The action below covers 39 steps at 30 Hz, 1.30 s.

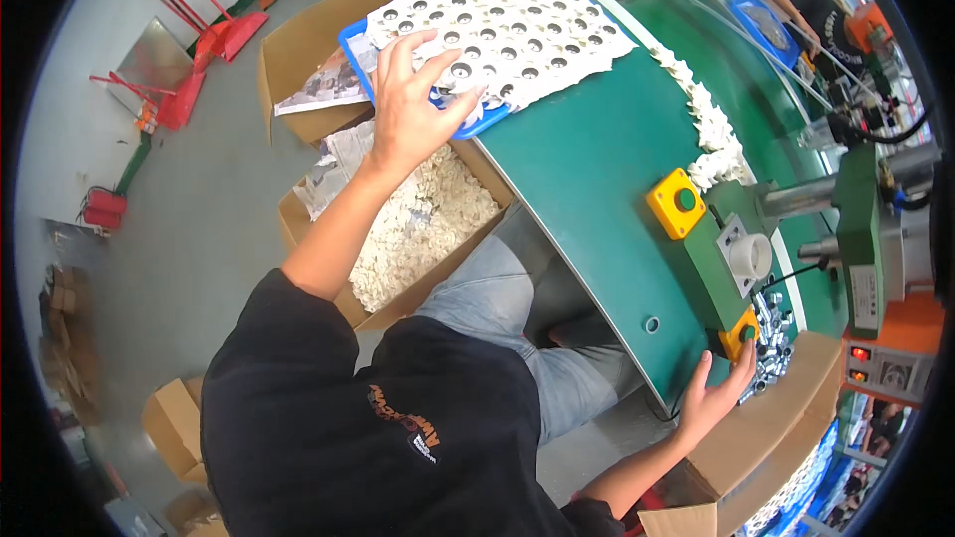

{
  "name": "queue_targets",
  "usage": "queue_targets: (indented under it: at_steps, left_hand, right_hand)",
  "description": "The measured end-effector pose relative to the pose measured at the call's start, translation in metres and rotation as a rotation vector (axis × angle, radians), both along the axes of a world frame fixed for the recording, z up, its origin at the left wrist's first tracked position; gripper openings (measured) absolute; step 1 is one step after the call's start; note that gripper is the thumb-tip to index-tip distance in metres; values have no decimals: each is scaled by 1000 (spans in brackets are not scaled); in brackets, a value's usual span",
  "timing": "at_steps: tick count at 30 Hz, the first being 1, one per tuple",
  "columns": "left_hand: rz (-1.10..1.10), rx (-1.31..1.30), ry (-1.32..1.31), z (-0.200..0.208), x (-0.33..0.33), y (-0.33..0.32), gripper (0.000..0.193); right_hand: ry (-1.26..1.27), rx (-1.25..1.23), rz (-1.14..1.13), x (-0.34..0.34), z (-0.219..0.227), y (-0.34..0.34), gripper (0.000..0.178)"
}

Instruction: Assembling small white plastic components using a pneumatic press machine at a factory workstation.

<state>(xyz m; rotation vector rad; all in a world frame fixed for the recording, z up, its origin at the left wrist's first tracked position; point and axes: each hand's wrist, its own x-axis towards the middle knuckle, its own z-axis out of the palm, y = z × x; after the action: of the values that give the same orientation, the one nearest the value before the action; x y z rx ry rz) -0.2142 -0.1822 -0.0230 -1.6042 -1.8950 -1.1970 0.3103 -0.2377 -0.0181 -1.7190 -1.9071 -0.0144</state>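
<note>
Hovering at the near left corner of a blue tray [487, 124], the left hand [413, 104] is open, its fingers loosely curved and its thumb held apart from them. Its fingertips hang over the white pieces [527, 45], which cover the tray in rows, many with a dark-rimmed ring set in the top; whether any fingertip touches one cannot be told. The tray sits at the far left end of the green counter [577, 179], its left side by an open cardboard carton with printed paper in it.

The right hand [716, 403] is open too, fingers spread, with the fingertips at a lower yellow button box [731, 343]; it is unclear whether they press its green button. A second yellow button box [673, 204] stands farther along the counter, and between the two is a green machine base [696, 259] bearing a round white fitting [753, 256].

Small metal parts [768, 363] lie heaped just beside the lower button box, and a single metal ring [652, 324] lies apart on the counter. More white pieces form a line behind the upper button box. Beneath the left forearm, a cardboard box [482, 171] holds a heap of loose white parts [428, 229].
</note>
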Motion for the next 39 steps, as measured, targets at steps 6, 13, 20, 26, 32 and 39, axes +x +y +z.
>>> queue_targets:
  at_steps: [6, 13, 20, 26, 32, 39]
  left_hand:
    - [35, -193, 10, -30, -17, -9, 46]
    - [-148, -167, 36, -19, -13, 1, 47]
    - [-392, -200, 192, -4, 7, 31, 34]
    - [-440, -235, 196, 2, 2, 29, 30]
    - [-462, -276, 257, 3, 1, 29, 29]
    - [-380, -316, 280, -6, 13, 21, 43]
  right_hand:
    - [-19, -14, -32, -2, -1, 1, 62]
    - [-57, 8, -48, -10, -1, -1, 60]
    - [-34, 4, -59, -9, -1, 0, 59]
    - [16, 18, -54, -6, -4, -2, 58]
    - [49, 27, -47, -2, -9, -1, 56]
    - [115, 24, -65, -2, -6, -3, 55]
